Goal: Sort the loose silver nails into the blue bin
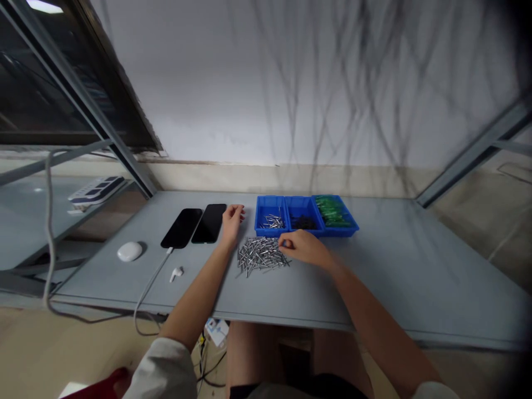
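A loose pile of metal pins or screws (pixel 261 255) lies on the grey table. My right hand (pixel 303 246) is at the pile's right edge, fingers curled together; whatever they pinch is too small to name. My left hand (pixel 233 219) hovers beside the black phone, its fingers bent together, and I cannot make out anything in them. Behind the pile stand three blue bins: the left bin (pixel 270 200) holds some metal pieces, the middle one dark small parts (pixel 303 223), the right one green pieces (pixel 332 211).
Two black phones (pixel 182 228) (pixel 209 223) lie at the left, one on a white cable (pixel 153 280). A white case (pixel 129 251) and an earbud (pixel 176 273) are nearer the left edge. Metal frame posts (pixel 124 160) rise at both sides before the wall.
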Motion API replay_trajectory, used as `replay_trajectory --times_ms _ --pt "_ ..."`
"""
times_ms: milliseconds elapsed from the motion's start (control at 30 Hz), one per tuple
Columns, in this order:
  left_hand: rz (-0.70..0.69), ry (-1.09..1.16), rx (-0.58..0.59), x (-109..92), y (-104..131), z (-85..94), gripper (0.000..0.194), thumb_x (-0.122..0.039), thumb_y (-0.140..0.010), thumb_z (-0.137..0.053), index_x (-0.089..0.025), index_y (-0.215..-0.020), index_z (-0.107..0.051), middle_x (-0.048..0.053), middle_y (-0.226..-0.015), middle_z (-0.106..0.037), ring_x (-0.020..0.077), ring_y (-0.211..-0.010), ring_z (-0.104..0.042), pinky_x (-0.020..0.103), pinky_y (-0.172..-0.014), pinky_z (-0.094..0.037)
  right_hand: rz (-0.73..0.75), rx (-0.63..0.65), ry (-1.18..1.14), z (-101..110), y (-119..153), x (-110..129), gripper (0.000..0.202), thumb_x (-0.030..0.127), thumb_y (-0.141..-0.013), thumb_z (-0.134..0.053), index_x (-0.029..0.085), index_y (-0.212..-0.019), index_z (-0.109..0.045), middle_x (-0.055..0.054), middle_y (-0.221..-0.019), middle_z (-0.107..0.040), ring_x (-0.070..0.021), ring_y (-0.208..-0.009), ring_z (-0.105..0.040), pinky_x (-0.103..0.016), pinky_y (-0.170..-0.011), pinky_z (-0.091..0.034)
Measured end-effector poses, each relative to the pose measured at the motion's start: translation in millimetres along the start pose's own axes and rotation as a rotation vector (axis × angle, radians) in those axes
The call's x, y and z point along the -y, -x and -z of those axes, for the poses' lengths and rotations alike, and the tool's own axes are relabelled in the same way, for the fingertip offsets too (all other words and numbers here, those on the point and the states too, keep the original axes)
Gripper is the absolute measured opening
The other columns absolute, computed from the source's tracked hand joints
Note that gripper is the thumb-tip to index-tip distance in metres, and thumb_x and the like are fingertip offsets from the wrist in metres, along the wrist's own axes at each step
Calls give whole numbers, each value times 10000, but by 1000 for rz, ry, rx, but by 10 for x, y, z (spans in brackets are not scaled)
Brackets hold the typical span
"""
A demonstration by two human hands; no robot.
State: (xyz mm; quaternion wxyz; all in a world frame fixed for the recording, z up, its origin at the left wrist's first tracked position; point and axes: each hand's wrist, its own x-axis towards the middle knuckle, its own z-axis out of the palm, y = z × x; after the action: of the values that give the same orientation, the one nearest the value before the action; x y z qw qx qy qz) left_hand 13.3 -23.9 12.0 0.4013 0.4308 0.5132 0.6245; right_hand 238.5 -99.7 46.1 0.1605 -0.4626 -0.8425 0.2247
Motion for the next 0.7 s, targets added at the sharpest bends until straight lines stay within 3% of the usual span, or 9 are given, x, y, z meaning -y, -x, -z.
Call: replay_trajectory --times_ms 267,700 --pt "2 -9 1 19 -17 7 237 -389 -693 -631 -162 -756 -601 -4 -656 -574 87 -534 -477 223 -527 -371 -44 122 93 35 20 42 77 223 -756 -616 216 -763 -692 15 -649 -650 -121 -602 -551 -229 -540 -281" --pt "-19 -16 11 44 -24 19 233 -386 -706 -624 -162 -765 -605 -1 -663 -572 87 -538 -477 224 -533 -372 -63 121 127 11 20 24 105 211 -776 -583 211 -781 -688 8 -635 -642 -119 -581 -538 -234 -531 -262"
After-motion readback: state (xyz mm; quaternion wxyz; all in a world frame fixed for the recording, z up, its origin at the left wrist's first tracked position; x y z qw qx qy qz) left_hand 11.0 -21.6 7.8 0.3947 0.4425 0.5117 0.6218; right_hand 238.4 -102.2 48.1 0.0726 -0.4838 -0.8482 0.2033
